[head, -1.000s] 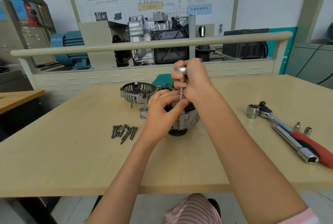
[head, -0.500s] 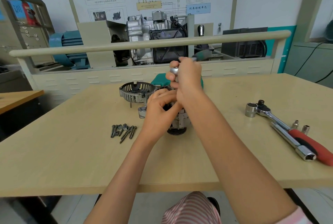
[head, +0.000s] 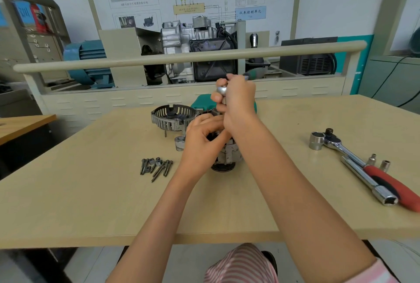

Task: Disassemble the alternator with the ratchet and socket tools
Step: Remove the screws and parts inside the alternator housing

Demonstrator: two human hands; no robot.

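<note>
table [head: 91, 203]: right hand [head: 238, 103] grips ratchet [head: 221, 90] above alternator [head: 227, 157].

— How's the light?
— Bright and even, soft shadows only under the hands. A small glare on the chrome wrench [head: 347, 153].
— Sharp?
— Fairly soft throughout; the right hand [head: 238, 100] is a little smeared. The rail [head: 181, 57] bows from wide-angle distortion.

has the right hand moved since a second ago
Yes. The right hand has risen with the ratchet, going from below the rail behind the table toward it.
</note>
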